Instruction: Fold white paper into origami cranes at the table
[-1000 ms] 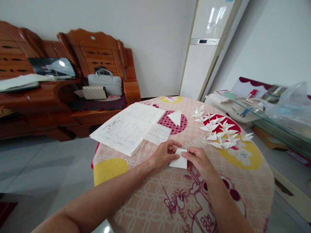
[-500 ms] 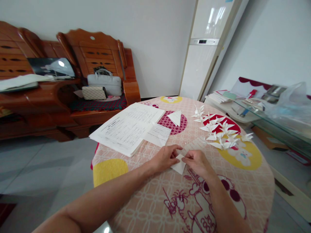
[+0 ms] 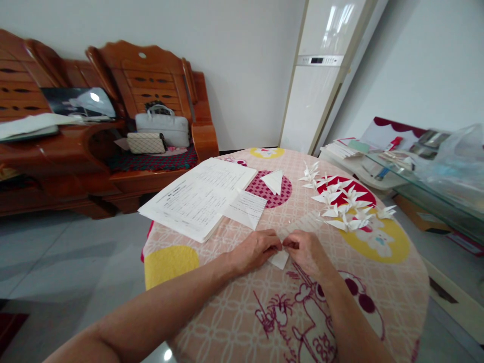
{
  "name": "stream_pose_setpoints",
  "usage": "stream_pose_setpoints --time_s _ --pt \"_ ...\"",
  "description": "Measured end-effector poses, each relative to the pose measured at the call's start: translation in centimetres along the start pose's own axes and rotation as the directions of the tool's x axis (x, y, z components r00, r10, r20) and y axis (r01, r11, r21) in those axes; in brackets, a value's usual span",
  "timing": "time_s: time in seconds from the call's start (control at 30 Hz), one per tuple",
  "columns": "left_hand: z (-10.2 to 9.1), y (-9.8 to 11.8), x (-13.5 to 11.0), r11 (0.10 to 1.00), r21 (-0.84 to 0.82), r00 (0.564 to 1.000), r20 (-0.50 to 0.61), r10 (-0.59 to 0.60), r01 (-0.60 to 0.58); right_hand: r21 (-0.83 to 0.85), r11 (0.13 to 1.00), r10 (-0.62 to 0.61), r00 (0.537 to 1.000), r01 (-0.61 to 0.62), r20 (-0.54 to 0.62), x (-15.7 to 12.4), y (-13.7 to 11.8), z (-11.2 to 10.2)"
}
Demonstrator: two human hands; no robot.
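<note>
A small folded piece of white paper (image 3: 280, 260) lies on the patterned tablecloth (image 3: 234, 307) of a round table, mostly covered by my hands. My left hand (image 3: 255, 249) and my right hand (image 3: 308, 252) meet fingertip to fingertip over it, both pinched on its upper edge. Only the lower corner of the paper shows between them.
Several white paper cranes (image 3: 342, 201) lie at the table's far right. A folded white triangle (image 3: 274, 180) and a stack of printed sheets (image 3: 196, 196) lie beyond my hands. Wooden chairs with bags (image 3: 162, 128) stand at left, a tall white air conditioner (image 3: 313, 75) behind, a cluttered glass shelf (image 3: 416, 171) at right.
The paper was a wider flat piece held between my hands; now my hands have closed together over it and it shows as a smaller pointed shape.
</note>
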State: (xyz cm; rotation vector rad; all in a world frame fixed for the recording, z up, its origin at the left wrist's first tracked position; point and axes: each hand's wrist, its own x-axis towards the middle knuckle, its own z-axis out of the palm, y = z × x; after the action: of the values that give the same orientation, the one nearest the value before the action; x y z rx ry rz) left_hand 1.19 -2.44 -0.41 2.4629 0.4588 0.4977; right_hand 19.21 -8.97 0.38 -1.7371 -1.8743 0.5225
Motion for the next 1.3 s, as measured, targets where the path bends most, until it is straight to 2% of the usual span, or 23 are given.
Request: stream_pose_setpoints --time_s 0.1,0.27,0.47,0.67,0.8,0.93,1.03,1.3 --pt "-0.6 0.2 -0.3 0.997 0.042 0.996 0.076 0.056 -0.059 -0.002 0.999 -0.048 0.998 0.048 0.044 0.0 0.0 -0.3" --pt "-1.1 0.4 -0.7 0.987 0.08 0.983 0.134 0.128 -0.14 0.066 0.997 -0.047 0.993 0.04 0.106 0.0 0.3 -0.7" --pt "-0.4 0.1 -0.9 0.956 0.199 0.972 0.139 0.191 -0.216 0.163 0.98 0.09 0.981 -0.118 0.172 -0.1 0.5 -0.6" --pt "-0.1 0.4 -1.0 0.906 0.335 0.965 0.144 0.221 -0.258 0.191 0.971 0.115 0.979 -0.147 0.169 -0.3 0.5 -0.5" --pt "0.2 0.7 -1.0 0.934 0.311 0.984 0.093 0.155 -0.176 0.198 0.97 0.104 0.98 -0.138 0.17 -0.2 0.7 -0.5" --pt "0.3 0.6 -0.5 0.994 0.108 1.0 0.009 -0.024 0.023 0.211 0.964 0.124 0.975 -0.162 0.182 -0.2 0.7 -0.5" --pt "0.2 0.4 -0.2 0.988 0.002 0.987 -0.028 -0.156 0.156 0.213 0.965 0.118 0.977 -0.155 0.179 -0.2 0.7 -0.5" --pt "0.3 0.7 0.2 0.966 -0.044 0.964 -0.062 -0.257 0.255 0.24 0.96 0.102 0.977 -0.146 0.188 -0.2 1.0 -0.4"
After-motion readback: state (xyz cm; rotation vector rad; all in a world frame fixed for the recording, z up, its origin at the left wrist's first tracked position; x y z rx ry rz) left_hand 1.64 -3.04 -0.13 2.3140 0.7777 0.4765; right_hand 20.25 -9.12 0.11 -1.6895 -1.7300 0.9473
